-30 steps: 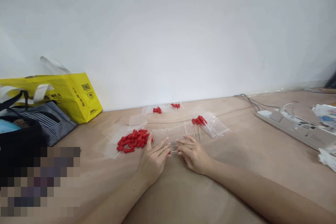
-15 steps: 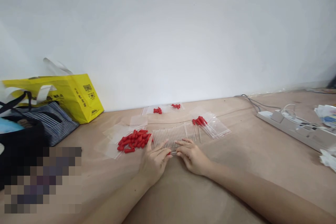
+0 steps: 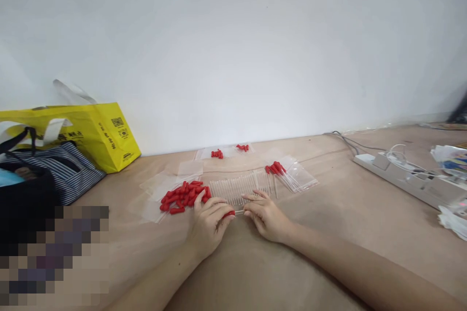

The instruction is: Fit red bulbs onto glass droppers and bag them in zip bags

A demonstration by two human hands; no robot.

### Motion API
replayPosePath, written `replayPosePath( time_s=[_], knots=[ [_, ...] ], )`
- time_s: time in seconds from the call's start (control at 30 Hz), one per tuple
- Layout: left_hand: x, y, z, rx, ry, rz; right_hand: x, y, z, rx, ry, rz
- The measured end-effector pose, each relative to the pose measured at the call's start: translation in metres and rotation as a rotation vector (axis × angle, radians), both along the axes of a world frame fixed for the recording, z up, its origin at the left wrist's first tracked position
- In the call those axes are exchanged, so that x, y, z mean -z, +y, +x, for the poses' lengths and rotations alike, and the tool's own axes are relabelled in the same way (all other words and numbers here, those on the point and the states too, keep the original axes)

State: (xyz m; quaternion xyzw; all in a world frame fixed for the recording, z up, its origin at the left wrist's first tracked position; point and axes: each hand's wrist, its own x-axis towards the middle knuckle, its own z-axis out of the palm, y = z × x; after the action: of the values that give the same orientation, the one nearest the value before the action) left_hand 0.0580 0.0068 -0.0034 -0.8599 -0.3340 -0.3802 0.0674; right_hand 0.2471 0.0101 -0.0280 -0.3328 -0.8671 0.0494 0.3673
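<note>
Red bulb (image 3: pixel 229 214) now more visible

brown-covered table (image 3: pixel 233 272), red bulbs (image 3: pixel 182 198), clear tubes (image 3: pixel 233 190), white power strip (image 3: pixel 397 177)

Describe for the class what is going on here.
A person's left hand pinches a red rubber bulb, while the right hand holds the clear thin tube meeting it. Beyond them lies a row of clear tubes, with a pile of red bulbs to its left.
</note>
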Motion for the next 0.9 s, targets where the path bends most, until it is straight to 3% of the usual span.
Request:
replayPosePath(
  time_s=[0.27, 0.4, 0.63, 0.73, 0.9],
  knots=[
    [0.005, -0.001, 0.003, -0.015, -0.032, -0.031, 0.0, 0.002, 0.0, -0.039, -0.008, 0.017],
    [0.001, -0.002, 0.002, -0.036, -0.012, -0.082, -0.006, 0.004, 0.001, 0.017, -0.078, 0.083],
    [0.006, 0.006, -0.006, -0.175, 0.028, -0.106, -0.007, 0.021, 0.021, 0.306, -0.121, 0.215],
    [0.009, 0.009, -0.008, -0.224, 0.005, -0.095, -0.003, 0.037, 0.039, 0.52, -0.082, 0.116],
    [0.009, 0.009, -0.006, -0.192, 0.032, -0.072, -0.005, 0.049, 0.058, 0.813, -0.181, -0.109]
  ],
)
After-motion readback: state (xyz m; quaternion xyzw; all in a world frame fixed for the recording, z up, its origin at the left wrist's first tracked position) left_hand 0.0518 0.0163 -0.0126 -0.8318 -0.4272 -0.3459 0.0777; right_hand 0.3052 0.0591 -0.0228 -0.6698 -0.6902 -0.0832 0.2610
